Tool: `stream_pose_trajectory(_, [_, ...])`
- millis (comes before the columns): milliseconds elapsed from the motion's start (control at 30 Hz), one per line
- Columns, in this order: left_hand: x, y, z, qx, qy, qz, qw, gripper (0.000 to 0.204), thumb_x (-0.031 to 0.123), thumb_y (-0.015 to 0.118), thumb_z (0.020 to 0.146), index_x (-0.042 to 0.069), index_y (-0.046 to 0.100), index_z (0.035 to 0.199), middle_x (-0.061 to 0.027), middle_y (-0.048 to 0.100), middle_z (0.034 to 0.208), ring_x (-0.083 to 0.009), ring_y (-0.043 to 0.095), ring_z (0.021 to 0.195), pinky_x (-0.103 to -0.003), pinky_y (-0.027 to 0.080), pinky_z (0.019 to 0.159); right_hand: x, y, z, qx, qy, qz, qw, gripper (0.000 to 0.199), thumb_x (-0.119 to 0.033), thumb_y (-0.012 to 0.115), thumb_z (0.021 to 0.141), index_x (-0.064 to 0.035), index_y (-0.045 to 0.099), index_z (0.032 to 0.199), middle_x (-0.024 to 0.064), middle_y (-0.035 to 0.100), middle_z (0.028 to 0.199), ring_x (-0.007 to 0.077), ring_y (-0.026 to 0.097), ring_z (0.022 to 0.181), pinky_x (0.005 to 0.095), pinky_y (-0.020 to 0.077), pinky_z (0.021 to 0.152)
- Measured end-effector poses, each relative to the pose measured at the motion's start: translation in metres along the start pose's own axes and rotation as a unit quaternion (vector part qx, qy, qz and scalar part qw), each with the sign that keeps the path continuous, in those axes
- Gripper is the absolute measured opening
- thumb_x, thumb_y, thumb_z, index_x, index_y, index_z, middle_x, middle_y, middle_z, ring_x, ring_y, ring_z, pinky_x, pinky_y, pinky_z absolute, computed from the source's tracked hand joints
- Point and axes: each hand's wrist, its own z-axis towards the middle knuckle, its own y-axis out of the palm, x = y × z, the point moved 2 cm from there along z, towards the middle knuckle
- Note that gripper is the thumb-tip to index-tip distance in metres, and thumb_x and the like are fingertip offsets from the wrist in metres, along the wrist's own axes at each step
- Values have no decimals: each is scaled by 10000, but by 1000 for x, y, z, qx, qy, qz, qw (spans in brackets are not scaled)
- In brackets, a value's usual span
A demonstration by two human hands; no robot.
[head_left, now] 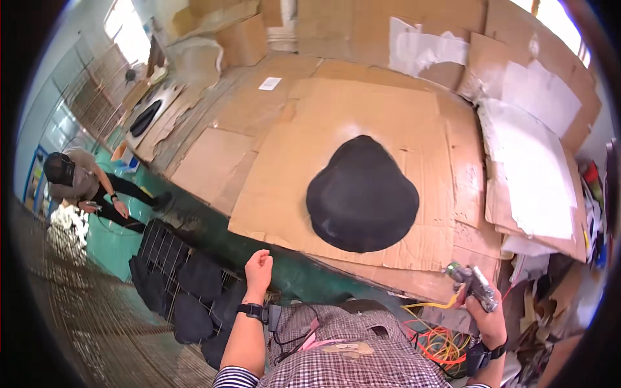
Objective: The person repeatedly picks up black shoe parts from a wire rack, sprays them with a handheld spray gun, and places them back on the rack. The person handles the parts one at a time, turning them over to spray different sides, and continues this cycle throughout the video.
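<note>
The black pad (362,197), taken as landmark, has a broad, two-lobed near end and a narrower far end. It lies on a cardboard sheet (278,194), narrow end away from the wearer. A metal spray gun (479,288) is held near the pad, off its near right side and apart from it. The right hand (486,317) is grasping this gun; a yellow hose (430,304) reaches close to the hand. The left hand (259,273) is off the pad's near left side, not touching it, fingers curled inward; whether they enclose anything cannot be told.

Tangled orange and yellow hoses (446,343) lie nearer the wearer than the pad, to its right. To the pad's near left, several dark pieces (199,277) rest on a wire rack (169,258). Right of the pad, white sheeting (527,168) covers cardboard. Beyond the pad to its left are a white paper slip (270,83) and, farther off, a dark elongated piece (145,118). Well left of the pad, a co-worker (81,174) stands bent forward.
</note>
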Motion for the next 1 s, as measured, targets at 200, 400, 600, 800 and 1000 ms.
stream_pose_trajectory(200, [11,24,2,-48,-11,-17,999,187,46,621,828,-23,628,1002,-62,661,807,-120,616,733,-258,502,678,0,-6,-33,13,-30,20,999,483,-172,675,853,20,488,1254,88,604,844,134,584,729,283,480,660])
stream_pose_trajectory(400, [0,32,3,-60,7,-7,998,175,52,625,823,-15,637,984,-70,659,789,-121,615,703,-261,504,664,-16,-21,-65,79,3,-38,996,493,-156,692,832,47,494,1235,52,618,868,112,593,773,263,497,705])
stream_pose_trajectory(600, [-1,36,-2,-81,-7,-15,997,175,47,640,817,-12,639,982,-57,651,762,-115,611,674,-257,502,639,-6,22,-64,-21,23,52,998,511,-28,656,818,28,471,1290,89,626,918,138,611,817,294,514,742])
stream_pose_trajectory(800, [-3,30,-6,-89,-5,-8,996,168,37,640,819,-4,641,982,-50,647,757,-111,606,667,-252,500,629,-20,49,-39,69,-51,55,995,529,-150,678,855,39,445,1291,76,601,875,145,595,746,287,509,693])
stream_pose_trajectory(1000, [-11,25,-1,-103,-16,-25,994,155,24,627,830,-6,640,981,-51,649,765,-107,607,667,-246,502,627,-20,27,-72,168,-52,-32,984,463,-190,670,858,44,491,1215,43,581,850,114,572,718,265,492,669])
